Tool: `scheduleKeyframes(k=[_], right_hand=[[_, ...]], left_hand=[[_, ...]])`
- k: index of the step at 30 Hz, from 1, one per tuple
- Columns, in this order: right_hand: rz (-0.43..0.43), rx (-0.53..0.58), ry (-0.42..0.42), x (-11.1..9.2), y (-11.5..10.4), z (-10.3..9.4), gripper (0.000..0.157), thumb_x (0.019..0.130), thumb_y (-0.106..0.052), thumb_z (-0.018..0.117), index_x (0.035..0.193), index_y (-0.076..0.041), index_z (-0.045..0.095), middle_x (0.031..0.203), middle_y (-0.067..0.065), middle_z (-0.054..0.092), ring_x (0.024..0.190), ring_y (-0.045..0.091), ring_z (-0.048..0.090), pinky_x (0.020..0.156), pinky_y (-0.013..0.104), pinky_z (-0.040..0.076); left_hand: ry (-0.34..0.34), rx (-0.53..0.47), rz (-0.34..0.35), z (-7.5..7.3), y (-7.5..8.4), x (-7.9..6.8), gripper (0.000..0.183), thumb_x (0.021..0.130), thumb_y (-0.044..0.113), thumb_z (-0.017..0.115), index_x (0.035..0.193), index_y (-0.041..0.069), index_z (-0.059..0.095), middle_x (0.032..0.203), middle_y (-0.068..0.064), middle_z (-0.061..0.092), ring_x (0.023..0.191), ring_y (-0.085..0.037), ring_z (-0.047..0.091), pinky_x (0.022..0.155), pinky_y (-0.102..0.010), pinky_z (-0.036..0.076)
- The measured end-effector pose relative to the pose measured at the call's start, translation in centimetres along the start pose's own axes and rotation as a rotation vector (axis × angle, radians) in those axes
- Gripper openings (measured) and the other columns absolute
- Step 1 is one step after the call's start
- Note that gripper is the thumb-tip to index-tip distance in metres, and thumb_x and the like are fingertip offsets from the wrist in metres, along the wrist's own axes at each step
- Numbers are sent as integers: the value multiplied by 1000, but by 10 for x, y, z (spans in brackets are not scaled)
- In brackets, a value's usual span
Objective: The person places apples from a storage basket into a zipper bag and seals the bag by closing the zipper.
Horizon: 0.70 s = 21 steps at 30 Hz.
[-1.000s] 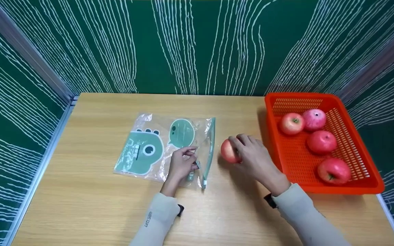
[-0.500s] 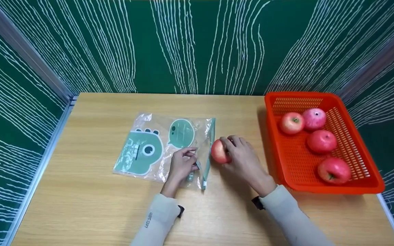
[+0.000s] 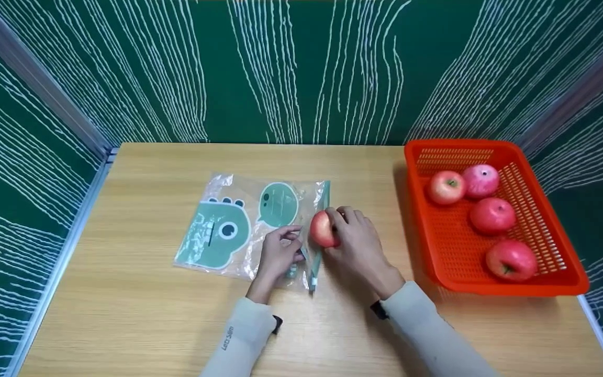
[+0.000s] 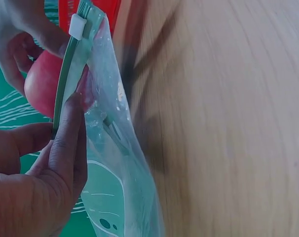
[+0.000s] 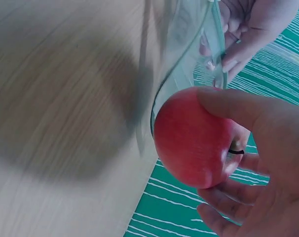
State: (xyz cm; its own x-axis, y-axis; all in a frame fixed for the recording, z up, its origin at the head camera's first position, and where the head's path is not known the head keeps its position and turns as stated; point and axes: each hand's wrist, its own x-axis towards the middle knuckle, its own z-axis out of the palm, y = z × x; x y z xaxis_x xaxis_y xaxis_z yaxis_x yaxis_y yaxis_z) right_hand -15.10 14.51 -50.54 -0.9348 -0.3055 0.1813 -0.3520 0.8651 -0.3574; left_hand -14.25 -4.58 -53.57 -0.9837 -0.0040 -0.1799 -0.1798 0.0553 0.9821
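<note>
A clear zip bag with a green cartoon print lies on the wooden table, its green slider edge facing right. My left hand pinches the upper layer of its mouth between thumb and fingers, lifting it so the mouth gapes; the pinch shows in the left wrist view. A red apple is in the grip of my right hand, thumb on one side and fingers on the other. The apple is at the bag's mouth, its front part inside the opening in the left wrist view.
On the right of the table stands an orange plastic basket holding several apples. Green panels with white wavy lines enclose the back and sides. A white slider sits at one end of the bag's zip.
My right hand has carried the apple leftward from beside the basket to the bag's mouth. The left hand has kept its pinch on the bag and stayed in place.
</note>
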Motion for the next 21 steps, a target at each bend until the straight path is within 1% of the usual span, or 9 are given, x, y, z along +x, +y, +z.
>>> scheduleKeyframes(k=[4,7,11,16,19,21], right_hand=[[23,19,21,4,-3,6,75,81,-20,93,146,-4,58,134,21,58,119,41,57,108,55,54],[48,29,34,6,-6,9,78,80,-19,93,147,-5,56,136,20,58,121,40,56,109,55,53],[64,36,65,9,-7,14,79,81,-18,94,148,-4,56,136,20,58,121,40,57,109,54,52],[63,26,110,13,-9,19,78,81,-23,94,148,-4,57,135,22,59,118,40,59,105,54,55],[67,22,129,16,-10,21,78,82,-26,93,147,-5,57,134,22,59,117,41,59,104,54,55],[67,26,145,17,-10,23,78,81,-27,93,147,-5,57,133,22,60,117,41,60,103,54,56]], left_hand=[[7,-17,4,-1,1,1,33,94,-8,62,127,-10,68,100,-14,61,61,-10,63,60,-26,66],[16,-17,26,-2,3,1,32,95,-7,63,127,-11,67,101,-16,63,62,-10,64,59,-27,66],[30,-15,37,-3,6,0,32,96,-7,64,127,-10,68,101,-15,66,64,-10,65,59,-26,65],[31,-41,40,-1,8,0,31,96,-7,64,127,-11,67,103,-17,67,69,-10,67,61,-24,65],[23,-63,42,0,10,-1,31,97,-7,64,128,-11,66,104,-17,67,69,-10,67,61,-25,65],[22,-54,55,0,10,-2,31,97,-6,65,128,-12,66,103,-17,67,70,-10,67,61,-25,66]])
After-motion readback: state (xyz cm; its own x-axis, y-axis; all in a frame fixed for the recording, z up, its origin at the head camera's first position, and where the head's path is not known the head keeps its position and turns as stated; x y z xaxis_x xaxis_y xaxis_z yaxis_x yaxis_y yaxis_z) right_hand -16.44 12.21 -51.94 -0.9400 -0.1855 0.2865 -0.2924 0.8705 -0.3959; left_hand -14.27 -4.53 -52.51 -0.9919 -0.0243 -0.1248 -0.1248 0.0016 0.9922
